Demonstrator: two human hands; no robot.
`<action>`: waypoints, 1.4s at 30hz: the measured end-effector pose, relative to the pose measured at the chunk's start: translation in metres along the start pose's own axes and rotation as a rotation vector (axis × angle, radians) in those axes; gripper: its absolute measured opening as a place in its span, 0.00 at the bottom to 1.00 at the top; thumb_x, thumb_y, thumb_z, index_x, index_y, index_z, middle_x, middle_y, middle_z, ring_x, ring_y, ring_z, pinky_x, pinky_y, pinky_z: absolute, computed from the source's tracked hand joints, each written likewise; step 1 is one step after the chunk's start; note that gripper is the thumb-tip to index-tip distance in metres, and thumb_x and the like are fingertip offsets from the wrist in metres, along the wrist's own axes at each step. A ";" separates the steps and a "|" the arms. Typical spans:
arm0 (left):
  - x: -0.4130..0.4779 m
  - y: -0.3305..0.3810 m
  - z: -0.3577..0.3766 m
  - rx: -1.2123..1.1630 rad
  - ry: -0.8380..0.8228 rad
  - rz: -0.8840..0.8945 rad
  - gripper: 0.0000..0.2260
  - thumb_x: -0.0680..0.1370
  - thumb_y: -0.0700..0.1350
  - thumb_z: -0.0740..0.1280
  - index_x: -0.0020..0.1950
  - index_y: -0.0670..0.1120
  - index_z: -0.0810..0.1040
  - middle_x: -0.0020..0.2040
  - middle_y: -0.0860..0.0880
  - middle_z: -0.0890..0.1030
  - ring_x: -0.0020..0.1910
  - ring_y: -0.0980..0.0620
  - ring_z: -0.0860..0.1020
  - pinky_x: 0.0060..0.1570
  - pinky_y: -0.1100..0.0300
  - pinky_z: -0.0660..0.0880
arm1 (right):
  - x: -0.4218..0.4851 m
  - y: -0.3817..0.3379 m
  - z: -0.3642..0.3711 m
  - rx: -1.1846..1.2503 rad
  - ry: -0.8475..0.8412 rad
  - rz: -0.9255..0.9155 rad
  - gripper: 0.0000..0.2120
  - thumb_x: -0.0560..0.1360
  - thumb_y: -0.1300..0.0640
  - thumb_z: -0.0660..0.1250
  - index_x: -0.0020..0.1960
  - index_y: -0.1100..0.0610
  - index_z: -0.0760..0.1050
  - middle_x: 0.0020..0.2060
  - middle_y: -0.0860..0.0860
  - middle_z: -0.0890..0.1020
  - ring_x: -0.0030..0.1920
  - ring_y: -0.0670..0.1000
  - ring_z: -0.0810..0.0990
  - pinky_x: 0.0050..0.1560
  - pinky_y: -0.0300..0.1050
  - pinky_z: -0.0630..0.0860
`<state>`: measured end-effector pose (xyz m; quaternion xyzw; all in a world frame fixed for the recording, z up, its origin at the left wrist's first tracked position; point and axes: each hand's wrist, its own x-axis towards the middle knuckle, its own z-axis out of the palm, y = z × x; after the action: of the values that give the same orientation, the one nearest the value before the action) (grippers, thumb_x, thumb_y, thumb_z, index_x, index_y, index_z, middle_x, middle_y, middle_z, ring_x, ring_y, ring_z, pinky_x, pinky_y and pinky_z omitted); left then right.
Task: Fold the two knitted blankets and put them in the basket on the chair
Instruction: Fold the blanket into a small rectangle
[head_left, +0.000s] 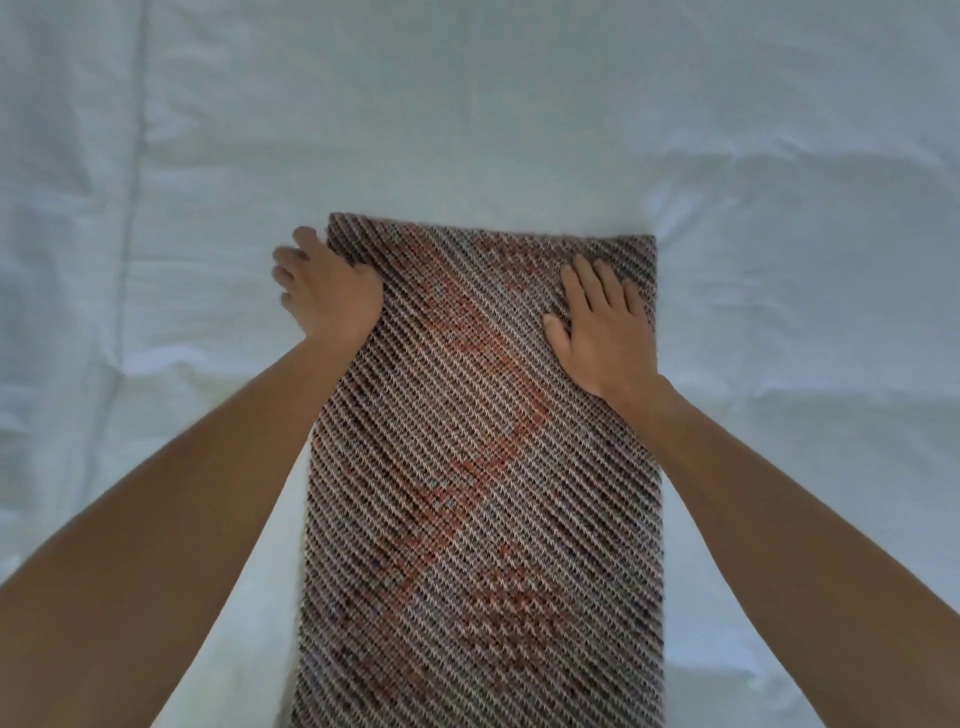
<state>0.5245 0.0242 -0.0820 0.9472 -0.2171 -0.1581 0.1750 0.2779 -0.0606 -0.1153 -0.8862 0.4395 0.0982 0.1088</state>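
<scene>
Right hand (602, 332) lies flat, fingers straight, on the knitted blanket (483, 493). Left hand (332, 291) at its far-left edge is blurry, can't tell the grip.

The knitted blanket (483, 467) is a mottled mix of grey, dark brown and near-black, shot through with pale cream stitches. The rows run as fine diagonal stripes, slanting down from upper left to lower right across the whole piece. Patches of rusty orange break up the stripes, strung in a loose, wandering band down the middle, and they are strongest near the far end and again low down. Under it the sheet (156, 156) is plain white with a cool bluish-grey cast, unpatterned, with soft grey shadows in its creases.
</scene>
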 end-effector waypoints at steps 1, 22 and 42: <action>-0.005 0.003 -0.001 0.072 0.068 0.093 0.26 0.74 0.40 0.60 0.71 0.40 0.59 0.69 0.38 0.63 0.68 0.39 0.63 0.65 0.45 0.64 | 0.000 -0.007 -0.003 0.011 0.042 0.012 0.29 0.80 0.44 0.46 0.76 0.60 0.52 0.76 0.57 0.54 0.76 0.57 0.51 0.74 0.56 0.47; 0.026 0.011 0.013 0.624 -0.274 0.755 0.28 0.77 0.45 0.54 0.77 0.44 0.52 0.77 0.43 0.54 0.77 0.45 0.47 0.75 0.44 0.42 | 0.054 0.008 -0.029 0.015 -0.036 0.025 0.26 0.77 0.54 0.53 0.74 0.58 0.56 0.72 0.58 0.61 0.73 0.58 0.56 0.73 0.59 0.48; -0.063 -0.017 -0.089 0.466 0.025 0.940 0.13 0.66 0.35 0.71 0.47 0.37 0.72 0.42 0.38 0.74 0.41 0.40 0.73 0.39 0.48 0.69 | -0.060 0.014 -0.101 -0.010 0.352 -0.238 0.14 0.70 0.57 0.72 0.49 0.63 0.74 0.41 0.59 0.78 0.41 0.60 0.77 0.46 0.53 0.71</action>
<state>0.5107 0.0914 0.0046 0.7631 -0.6461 0.0013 0.0141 0.2387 -0.0514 -0.0040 -0.9359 0.3435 -0.0692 0.0367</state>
